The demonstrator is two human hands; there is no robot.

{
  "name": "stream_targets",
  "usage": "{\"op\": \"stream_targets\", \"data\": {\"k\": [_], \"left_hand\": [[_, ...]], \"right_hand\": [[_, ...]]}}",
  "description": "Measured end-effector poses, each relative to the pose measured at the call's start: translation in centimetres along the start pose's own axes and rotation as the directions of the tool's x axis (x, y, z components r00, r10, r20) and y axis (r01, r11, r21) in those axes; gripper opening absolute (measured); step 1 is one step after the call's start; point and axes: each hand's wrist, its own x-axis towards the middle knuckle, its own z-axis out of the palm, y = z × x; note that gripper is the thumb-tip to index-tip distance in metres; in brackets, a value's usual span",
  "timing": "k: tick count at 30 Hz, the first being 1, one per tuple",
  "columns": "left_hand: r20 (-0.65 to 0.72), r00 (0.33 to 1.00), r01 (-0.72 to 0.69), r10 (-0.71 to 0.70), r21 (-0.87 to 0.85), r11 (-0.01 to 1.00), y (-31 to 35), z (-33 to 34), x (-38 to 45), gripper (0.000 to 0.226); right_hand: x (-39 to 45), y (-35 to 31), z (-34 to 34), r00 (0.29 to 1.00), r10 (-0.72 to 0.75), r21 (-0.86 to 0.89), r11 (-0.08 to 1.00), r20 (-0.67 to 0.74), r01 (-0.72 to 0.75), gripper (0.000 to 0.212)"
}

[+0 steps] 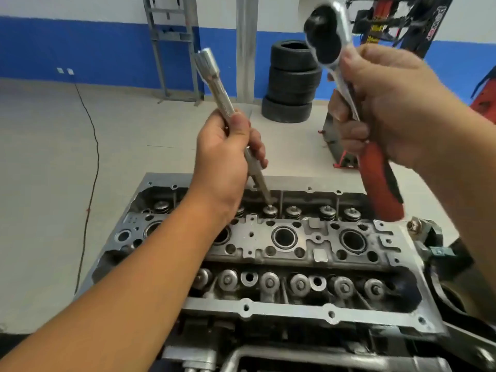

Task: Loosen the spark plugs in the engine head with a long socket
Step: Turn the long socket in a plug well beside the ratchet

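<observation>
Now the left hand [228,146] grips the long socket [222,103], tilted, above the engine head [295,307]; the right hand [383,103] clutches the ratchet [343,84] above it too, spark-plug wells [284,236] directly below.

Pale workshop floor [48,162] with stacked tyres [292,81] and black cable [91,146].

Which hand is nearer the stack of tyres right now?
Right. The right hand appears just beside the stack of tyres; the left hand is lower and further left.
</observation>
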Motion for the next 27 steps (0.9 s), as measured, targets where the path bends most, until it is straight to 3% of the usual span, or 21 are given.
{"op": "stream_targets", "data": {"k": [3, 10, 17, 21, 27], "left_hand": [[0.033, 0.998, -0.059, 0.059, 0.003, 0.998, 0.3, -1.2, 0.3, 0.019], [0.142, 0.989, 0.028, -0.038, 0.073, 0.997, -1.0, -2.0, 0.2, 0.023], [0.348, 0.931, 0.057, -0.111, 0.160, 0.985, -1.0, -3.1, 0.5, 0.023], [0.273, 0.958, 0.058, -0.089, 0.119, 0.991, -0.6, -3.8, 0.3, 0.020], [0.266, 0.960, 0.063, -0.088, 0.103, 0.993, -0.7, -3.6, -0.1, 0.017]], "right_hand": [[0.2, 0.2, 1.4, 1.000, -0.012, -0.041, 0.999, -0.014, 0.011, 0.026], [0.2, -0.7, 2.9, 0.989, -0.071, -0.102, 0.991, 0.127, 0.084, 0.022], [-0.4, -3.1, 3.9, 0.989, -0.095, -0.189, 0.975, 0.114, 0.115, 0.029], [-1.0, -5.8, 4.0, 0.990, -0.134, -0.241, 0.961, 0.036, 0.138, 0.031], [-1.4, -8.5, 4.9, 0.985, -0.172, -0.489, 0.861, -0.027, 0.137, 0.038]]}}
